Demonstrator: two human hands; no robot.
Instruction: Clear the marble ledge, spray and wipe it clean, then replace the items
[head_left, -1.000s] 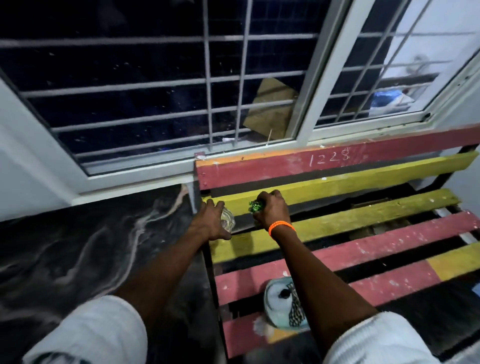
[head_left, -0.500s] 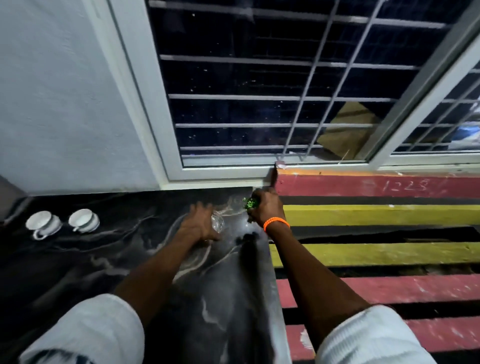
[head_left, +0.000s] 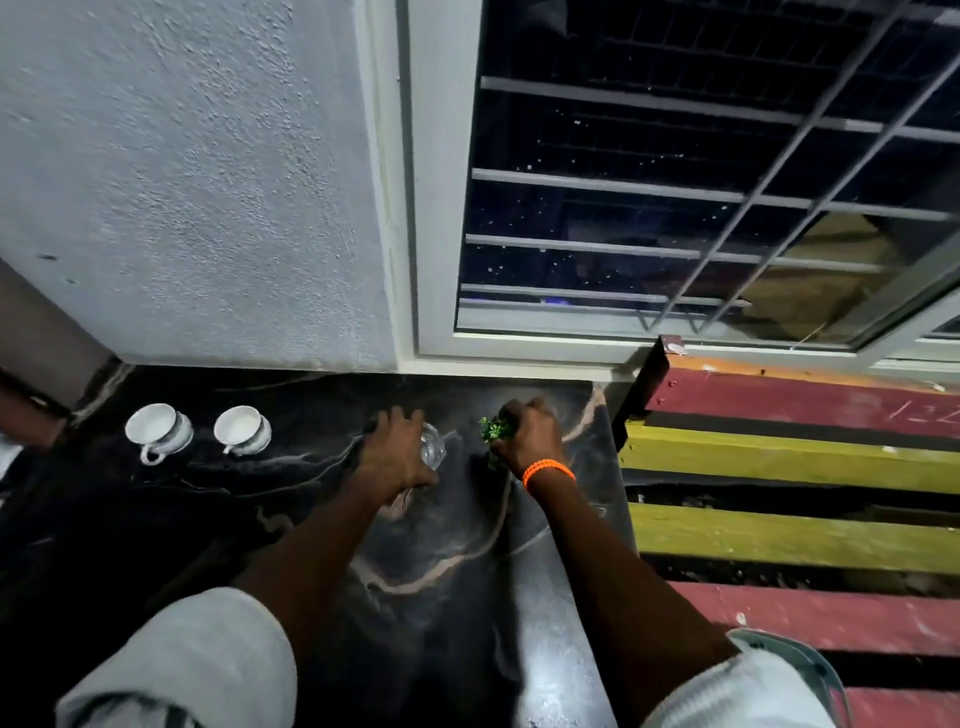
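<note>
A: Marble ledge (head_left: 426, 561), head view: dark stone with pale veins, running from 9 o'clock to the centre under the grey wall (head_left: 182, 182) and the barred window (head_left: 675, 208). What do your hands show?

B: My left hand (head_left: 395, 457) is curled around a clear glass (head_left: 434, 448), low over the ledge near the centre; I cannot tell whether the glass touches the stone. My right hand (head_left: 530, 439) is clenched on a small green plant (head_left: 491, 428), just beside it at 3 o'clock, an orange wristband (head_left: 548, 472) on that wrist.

A: Anything else on the stone?

B: 2 white cups (head_left: 156, 428) (head_left: 241, 428) stand upright at 9 o'clock, side by side, well apart from my hands. A red and yellow slatted bench (head_left: 779, 452) butts against the ledge at 3 o'clock.
</note>
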